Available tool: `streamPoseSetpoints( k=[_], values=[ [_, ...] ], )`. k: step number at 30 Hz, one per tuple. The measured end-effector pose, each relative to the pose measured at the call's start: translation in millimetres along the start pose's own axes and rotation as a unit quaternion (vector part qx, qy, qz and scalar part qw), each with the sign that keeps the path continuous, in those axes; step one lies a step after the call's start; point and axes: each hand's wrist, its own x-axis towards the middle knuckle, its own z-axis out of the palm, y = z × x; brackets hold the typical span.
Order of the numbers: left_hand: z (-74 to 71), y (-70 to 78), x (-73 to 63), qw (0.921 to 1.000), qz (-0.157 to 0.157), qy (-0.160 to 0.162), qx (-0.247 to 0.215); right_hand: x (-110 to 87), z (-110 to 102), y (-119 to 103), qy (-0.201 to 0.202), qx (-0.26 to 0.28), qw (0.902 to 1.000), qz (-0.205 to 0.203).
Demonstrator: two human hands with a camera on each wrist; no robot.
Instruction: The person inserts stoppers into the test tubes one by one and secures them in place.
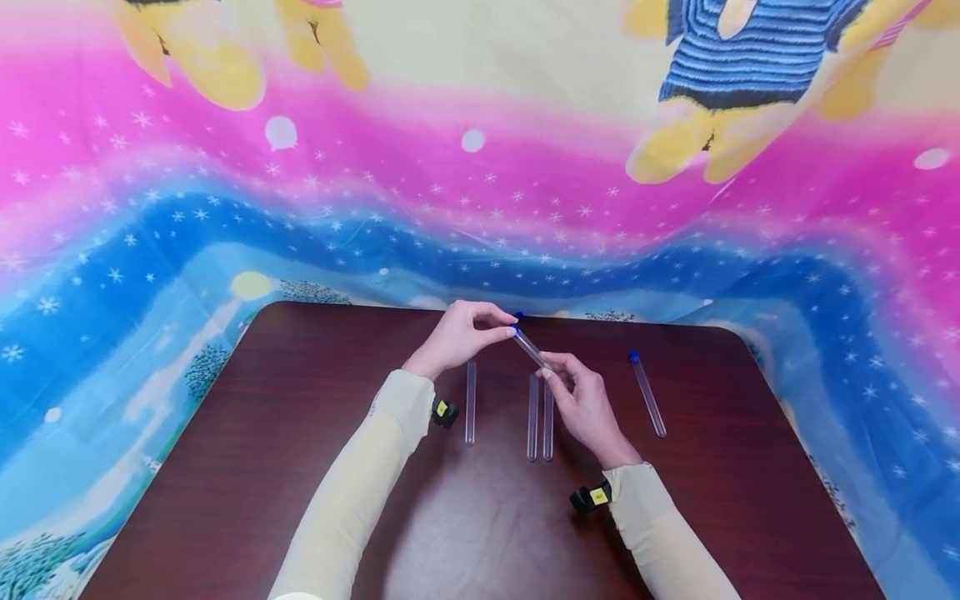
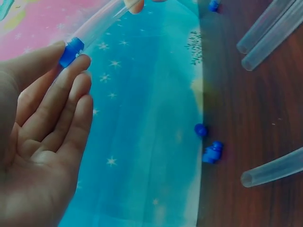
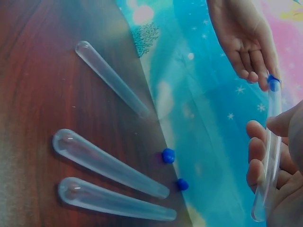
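Over the far part of the table, my left hand (image 1: 459,335) pinches a blue cap (image 2: 72,52) between thumb and forefinger. The cap sits at the mouth of a clear test tube (image 3: 271,161), its narrower part showing inside the tube wall in the right wrist view. My right hand (image 1: 588,404) grips the tube's body with thumb and fingers, holding it at a slant with the closed end toward me. Below the hands lie two uncapped tubes side by side, a left one (image 1: 532,425) and a right one (image 1: 548,429). Another uncapped tube (image 1: 470,404) rests near my left wrist.
A tube with a blue cap (image 1: 648,396) lies on the right of the dark wooden table (image 1: 465,533). Loose blue caps, one small cap (image 3: 168,155) and another cap (image 3: 182,184), lie by the far edge. A patterned cloth (image 1: 420,183) hangs behind the table.
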Motion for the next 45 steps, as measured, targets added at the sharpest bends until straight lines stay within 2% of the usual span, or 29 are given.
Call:
streamPoseSetpoints(
  k=[2, 4, 9, 20, 23, 27, 30, 39, 45],
  values=[
    [-3.6, 1.9, 1.4, 1.0, 0.002, -0.004, -0.006, 1.9, 0, -5, 0.002, 0.002, 1.0, -0.005],
    [-6.4, 4.0, 3.0, 0.9999, 0.001, -0.013, -0.009, 2.4, -2, -20, 0.006, 0.0, 0.9999, -0.01],
    [-9.1, 5.0, 3.9, 0.9998, 0.0, -0.017, 0.007, 0.0, -8, -48, 0.0, -0.002, 0.9999, -0.012],
    [-15.6, 7.7, 3.2, 0.9988, -0.019, -0.045, 0.006, -2.9, -7, -47, -0.004, -0.005, 0.9998, -0.017],
    [-16.1, 7.4, 2.8, 0.9985, -0.025, -0.048, 0.001, -1.1, -5, -37, -0.004, -0.002, 0.9999, -0.012],
    [-14.7, 6.4, 1.7, 0.9984, -0.032, -0.044, -0.013, 1.0, -2, -16, 0.001, -0.004, 0.9999, -0.013],
    [-13.6, 6.0, 0.5, 0.9985, -0.032, -0.039, -0.019, 1.3, -2, -9, 0.004, 0.001, 0.9998, -0.017],
    [-9.2, 4.0, -0.4, 0.9992, -0.023, -0.031, -0.011, 0.6, -3, -6, 0.004, -0.003, 0.9998, -0.02],
    [-6.4, 2.6, -2.1, 0.999, -0.025, -0.029, -0.024, 1.7, -3, -8, 0.005, -0.01, 0.9996, -0.025]
  ],
)
